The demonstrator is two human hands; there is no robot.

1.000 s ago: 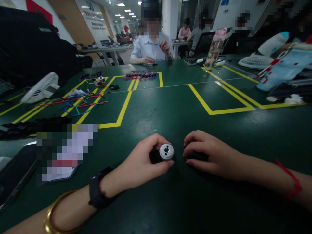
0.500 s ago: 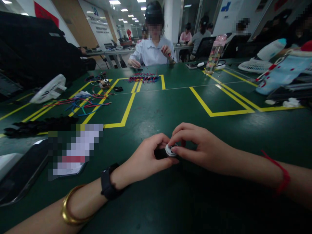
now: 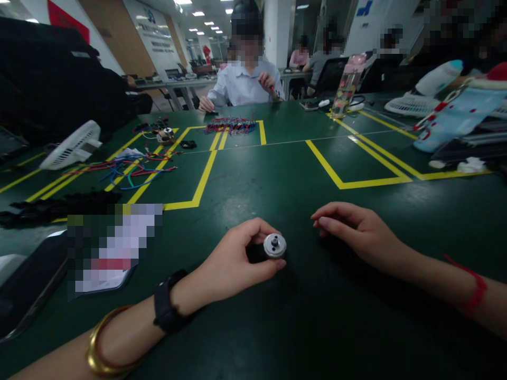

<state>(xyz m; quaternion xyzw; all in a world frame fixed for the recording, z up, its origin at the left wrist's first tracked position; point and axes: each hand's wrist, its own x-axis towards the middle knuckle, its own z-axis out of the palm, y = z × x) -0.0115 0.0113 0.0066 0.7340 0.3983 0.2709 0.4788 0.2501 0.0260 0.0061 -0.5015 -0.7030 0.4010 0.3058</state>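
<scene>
Through the head view, I see the left hand clamped around the metal cylinder, its round face turned up, just above or on the green table; I can't judge which. The right hand is apart from it, thumb and forefinger close; whether they meet or pinch something small, I cannot tell. To my mind, a steady grip low on the sides is best, thumb off the face, so the centre stub and the holes remain reachable.

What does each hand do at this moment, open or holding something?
Left hand: closed around a round metal part.
Right hand: fingers curled, no held thing visible.
</scene>
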